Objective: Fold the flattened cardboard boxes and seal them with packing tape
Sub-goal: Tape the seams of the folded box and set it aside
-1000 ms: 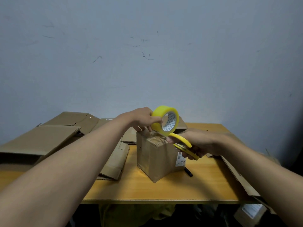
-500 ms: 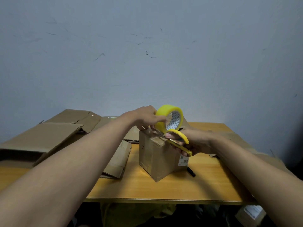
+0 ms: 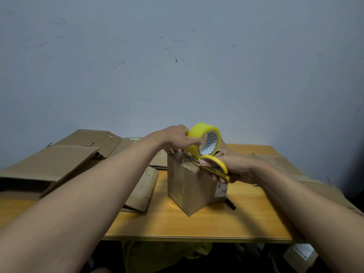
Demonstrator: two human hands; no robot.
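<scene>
A small folded cardboard box [image 3: 189,190] stands upright on the wooden table [image 3: 197,223], its top flaps down and crumpled with tape. My left hand [image 3: 173,138] grips a yellow roll of packing tape [image 3: 203,139] just above the box's top. My right hand [image 3: 234,168] holds yellow-handled scissors [image 3: 214,165] at the box's top right edge. Their blades point left across the top, below the roll. The strip of tape between roll and box is hard to make out.
Flattened cardboard boxes [image 3: 59,162] are stacked on the left of the table, one smaller piece [image 3: 141,192] beside the standing box. More flat cardboard [image 3: 291,170] lies at the right. A black marker [image 3: 230,203] lies right of the box.
The scissors have moved left and up from the box's right side to its top, blades now under the tape roll. My left hand holds the roll in nearly the same place.
</scene>
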